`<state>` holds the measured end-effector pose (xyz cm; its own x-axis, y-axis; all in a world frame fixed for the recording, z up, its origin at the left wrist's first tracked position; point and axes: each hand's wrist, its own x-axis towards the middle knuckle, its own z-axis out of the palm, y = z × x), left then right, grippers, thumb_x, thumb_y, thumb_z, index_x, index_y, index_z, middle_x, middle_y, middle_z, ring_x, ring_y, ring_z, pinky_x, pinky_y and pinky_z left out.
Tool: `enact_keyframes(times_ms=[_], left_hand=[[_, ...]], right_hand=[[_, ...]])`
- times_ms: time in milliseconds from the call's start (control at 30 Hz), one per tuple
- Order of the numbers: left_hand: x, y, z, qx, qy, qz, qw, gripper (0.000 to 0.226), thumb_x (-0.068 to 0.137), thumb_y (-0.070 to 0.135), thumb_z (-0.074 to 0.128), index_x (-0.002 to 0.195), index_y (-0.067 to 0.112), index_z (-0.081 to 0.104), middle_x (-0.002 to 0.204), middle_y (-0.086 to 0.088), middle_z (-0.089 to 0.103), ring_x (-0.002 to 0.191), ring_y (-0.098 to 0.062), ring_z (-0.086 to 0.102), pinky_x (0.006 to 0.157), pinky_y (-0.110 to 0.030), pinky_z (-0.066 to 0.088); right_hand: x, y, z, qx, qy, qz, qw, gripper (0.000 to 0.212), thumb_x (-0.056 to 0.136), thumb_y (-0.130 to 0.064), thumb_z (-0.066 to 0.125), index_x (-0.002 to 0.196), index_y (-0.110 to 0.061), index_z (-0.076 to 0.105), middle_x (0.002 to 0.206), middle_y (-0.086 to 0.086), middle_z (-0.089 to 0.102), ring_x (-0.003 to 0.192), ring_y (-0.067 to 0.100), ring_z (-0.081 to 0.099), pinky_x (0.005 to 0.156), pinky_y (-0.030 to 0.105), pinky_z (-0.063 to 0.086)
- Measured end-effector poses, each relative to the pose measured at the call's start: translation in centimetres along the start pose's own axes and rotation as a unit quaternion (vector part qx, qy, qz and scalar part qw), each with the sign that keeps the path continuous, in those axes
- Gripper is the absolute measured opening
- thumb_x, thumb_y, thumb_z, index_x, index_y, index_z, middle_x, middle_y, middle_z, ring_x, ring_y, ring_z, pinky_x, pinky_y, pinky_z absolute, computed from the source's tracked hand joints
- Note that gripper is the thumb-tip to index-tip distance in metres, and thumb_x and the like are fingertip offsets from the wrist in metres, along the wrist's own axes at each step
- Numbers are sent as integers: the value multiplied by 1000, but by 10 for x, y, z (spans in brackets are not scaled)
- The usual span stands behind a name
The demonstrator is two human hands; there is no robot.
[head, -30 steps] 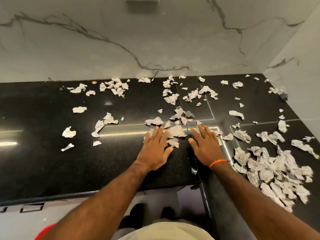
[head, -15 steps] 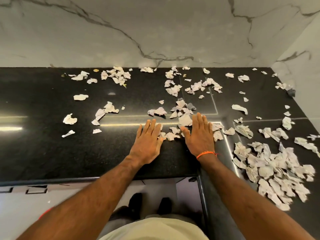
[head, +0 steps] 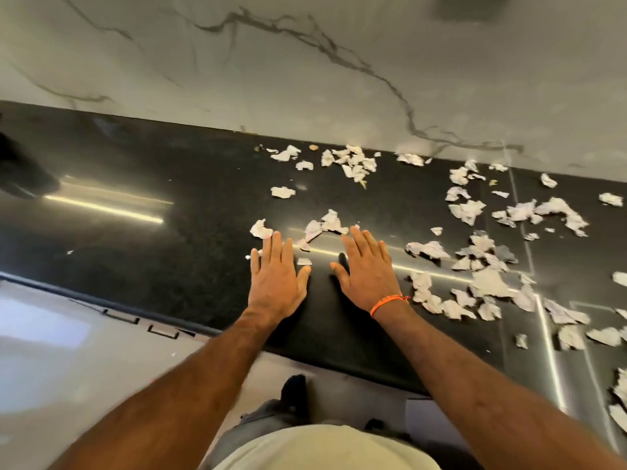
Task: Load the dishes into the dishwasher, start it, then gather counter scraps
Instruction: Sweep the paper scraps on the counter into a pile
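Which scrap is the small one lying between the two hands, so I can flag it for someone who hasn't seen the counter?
Start at the black countertop below the marble wall. Both hands lie flat on it, the left hand and the right hand, which wears an orange wrist band. The small white scrap sits alone in the gap between them, just past the left thumb, smaller and flatter than the crumpled pieces beyond the fingertips.

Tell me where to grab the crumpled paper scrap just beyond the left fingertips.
Pinch the paper scrap by its raised, crumpled right edge, coming from above and the near side with the left hand; it lies loose on the counter, nothing on it.
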<state>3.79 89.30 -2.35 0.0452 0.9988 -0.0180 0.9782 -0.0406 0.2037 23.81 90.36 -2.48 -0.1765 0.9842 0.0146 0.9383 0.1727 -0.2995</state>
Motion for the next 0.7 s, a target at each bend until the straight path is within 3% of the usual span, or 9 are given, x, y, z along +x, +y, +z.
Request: enact_keyframes(times_ms=[300, 433, 500, 600, 700], left_hand=[[39, -70, 1, 2, -52, -67, 996, 110, 86, 85, 29, 161, 10, -2, 169, -15, -6, 155, -34, -9, 124, -59, 0], [72, -50, 10, -2, -56, 46, 997, 93, 95, 73, 25, 161, 12, 4, 169, -16, -3, 155, -33, -9, 123, -58, -7], [89, -36, 12, -12, -52, 121, 991, 79, 99, 65, 23, 161, 17, 11, 169, -15, 2, 156, -30, -5, 125, -55, -3], [120, -33, 11, -45, -28, 100, 994, 75, 98, 59, 12, 161, 18, 18, 170, -13, 5, 157, -29, -2, 125, -54, 2], [152, -45, 15, -35, -11, 51, 998, 71, 101, 55, 25, 160, 15, 18, 169, -14, 6, 156, -32, 1, 125, -55, 4]], right_hand=[[81, -34, 30, -50, -74, -52, 995, 54, 104, -53, 24, 156, -38, 18, 168, -1, 2, 154, 29, -5, 122, 57, 1], [86, -6, 26, -35, -4, 147, 988, 55, 102, -50, 31, 153, -29, 29, 167, 5, 14, 153, 34, 2, 121, 61, 5], [85, -1, 19, -22, 33, 184, 982, 62, 102, -52, 31, 155, -19, 29, 167, 8, 15, 154, 33, 4, 121, 60, 5], [76, -14, 13, -22, 18, 77, 997, 83, 96, -69, 23, 159, -16, 19, 168, 3, 8, 155, 25, -2, 124, 54, 2], [69, -31, 22, -72, -44, 0, 996, 107, 83, -90, 25, 160, -17, 11, 169, 1, 1, 155, 24, -7, 124, 54, 2]])
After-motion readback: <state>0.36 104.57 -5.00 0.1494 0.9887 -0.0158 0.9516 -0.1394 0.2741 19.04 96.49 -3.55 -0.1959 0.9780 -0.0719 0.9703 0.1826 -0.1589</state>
